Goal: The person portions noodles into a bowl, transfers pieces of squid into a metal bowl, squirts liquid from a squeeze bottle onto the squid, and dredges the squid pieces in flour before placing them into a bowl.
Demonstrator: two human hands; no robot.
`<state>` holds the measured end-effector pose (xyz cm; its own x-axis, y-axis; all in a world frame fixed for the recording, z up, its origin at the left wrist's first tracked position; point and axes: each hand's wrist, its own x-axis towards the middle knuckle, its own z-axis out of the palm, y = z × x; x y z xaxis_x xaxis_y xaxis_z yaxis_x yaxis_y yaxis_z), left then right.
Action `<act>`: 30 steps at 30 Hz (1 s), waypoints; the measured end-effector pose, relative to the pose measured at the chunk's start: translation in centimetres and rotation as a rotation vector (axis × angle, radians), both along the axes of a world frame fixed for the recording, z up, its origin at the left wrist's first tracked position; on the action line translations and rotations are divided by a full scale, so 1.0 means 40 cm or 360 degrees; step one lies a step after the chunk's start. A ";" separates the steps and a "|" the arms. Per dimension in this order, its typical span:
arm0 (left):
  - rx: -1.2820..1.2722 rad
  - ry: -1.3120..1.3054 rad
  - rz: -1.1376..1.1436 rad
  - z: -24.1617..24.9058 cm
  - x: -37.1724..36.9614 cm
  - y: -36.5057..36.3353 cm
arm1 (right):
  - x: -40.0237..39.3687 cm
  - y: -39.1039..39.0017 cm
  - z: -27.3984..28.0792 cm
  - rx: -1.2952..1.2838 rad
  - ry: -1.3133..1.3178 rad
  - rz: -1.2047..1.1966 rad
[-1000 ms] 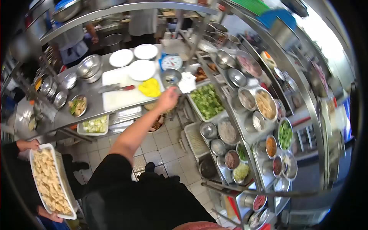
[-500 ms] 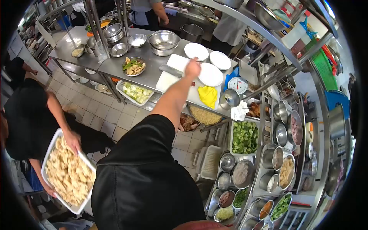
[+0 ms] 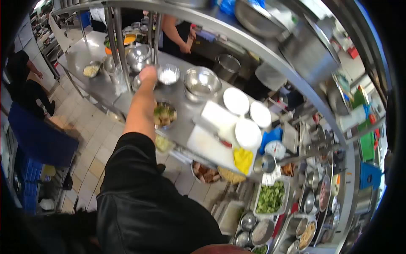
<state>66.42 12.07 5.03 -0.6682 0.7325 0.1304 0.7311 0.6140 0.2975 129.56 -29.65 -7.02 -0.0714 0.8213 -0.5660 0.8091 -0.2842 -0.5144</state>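
My left hand (image 3: 148,74), blurred, reaches out at the end of a black sleeve over the steel counter. It overlaps a small shallow metal bowl (image 3: 136,83), and its fingers are hidden from this angle. Behind it stand stacked metal bowls (image 3: 138,56). To its right are a shiny metal bowl (image 3: 168,75) and larger nested bowls (image 3: 202,82). Closer to me, partly behind my forearm, sits a bowl of green leaves and pale pieces (image 3: 165,114). My right hand is out of the picture.
A knife (image 3: 207,125) lies across the white cutting board (image 3: 203,142), near white plates (image 3: 248,133) and a yellow cloth (image 3: 243,160). An overhead steel shelf (image 3: 211,21) crosses above. Bins of food, including greens (image 3: 270,197), line the right. A person's arm (image 3: 175,34) shows behind the counter.
My left hand has moved left, from beside the plates and cutting board to the small metal bowl. The view has shifted, and the person carrying a tray of pale pieces no longer shows.
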 end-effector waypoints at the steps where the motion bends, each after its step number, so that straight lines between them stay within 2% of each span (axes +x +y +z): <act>1: 0.0042 0.0034 0.0067 0.033 -0.060 0.017 | -0.039 0.047 0.007 -0.0063 -0.0008 0.0050; 4: 0.0138 0.0291 0.0078 -0.030 -0.279 0.163 | -0.140 0.168 0.060 -0.0252 -0.0044 0.0221; 6: -0.0117 0.0254 -0.0098 -0.076 -0.373 0.239 | -0.191 0.231 0.119 -0.0348 -0.0064 0.0437; 8: -0.0353 0.0256 -0.0288 -0.115 -0.439 0.274 | -0.238 0.303 0.197 -0.0274 -0.0018 0.0757; 9: -0.0299 0.0219 -0.0292 -0.087 -0.428 0.271 | -0.280 0.364 0.241 -0.0167 0.0034 0.0919; 11: -0.0090 0.0243 -0.0261 -0.030 -0.403 0.267 | -0.457 0.596 0.287 0.0028 0.0360 0.0881; 12: 0.0060 0.0298 -0.0241 -0.022 -0.393 0.268 | -0.570 0.685 0.270 -0.0543 0.1151 0.0050; 13: 0.0121 0.0211 -0.0275 -0.016 -0.382 0.261 | -0.655 0.794 0.295 -0.0093 0.0568 0.0744; 15: 0.0280 0.0052 -0.0343 0.066 -0.360 0.243 | -0.832 0.966 0.300 0.0043 0.0844 0.0772; 16: 0.0303 -0.0013 -0.0372 0.115 -0.340 0.222 | -0.934 1.038 0.332 0.0077 0.0794 0.0834; 18: 0.0347 -0.0131 -0.0426 0.195 -0.282 0.147 | -1.116 1.099 0.390 -0.0283 0.1469 0.0374; 19: 0.0404 -0.0215 -0.0565 0.212 -0.256 0.111 | -1.179 1.107 0.421 -0.0429 0.1726 0.0172; 22: 0.0645 -0.0486 -0.1019 0.229 -0.167 -0.012 | -1.260 1.095 0.395 -0.1064 0.2399 -0.0209; 23: 0.0577 -0.0640 -0.1042 0.217 -0.130 -0.038 | -1.265 1.083 0.360 -0.1197 0.2539 -0.0365; 24: 0.0651 -0.0482 -0.1217 0.197 -0.099 -0.063 | -1.256 1.064 0.309 -0.1327 0.2673 -0.0525; 25: 0.0641 -0.0726 -0.1268 0.177 -0.069 -0.081 | -1.245 1.038 0.279 -0.1455 0.2800 -0.0695; 26: 0.0633 -0.0969 -0.1315 0.159 -0.043 -0.094 | -1.235 1.012 0.283 -0.1455 0.2749 -0.1056; 27: 0.0620 -0.1211 -0.1364 0.156 -0.034 -0.099 | -1.223 0.995 0.271 -0.1401 0.2808 -0.0936; 30: 0.0773 -0.1046 -0.1274 0.192 -0.035 -0.093 | -1.167 0.962 0.235 -0.1162 0.2873 -0.0672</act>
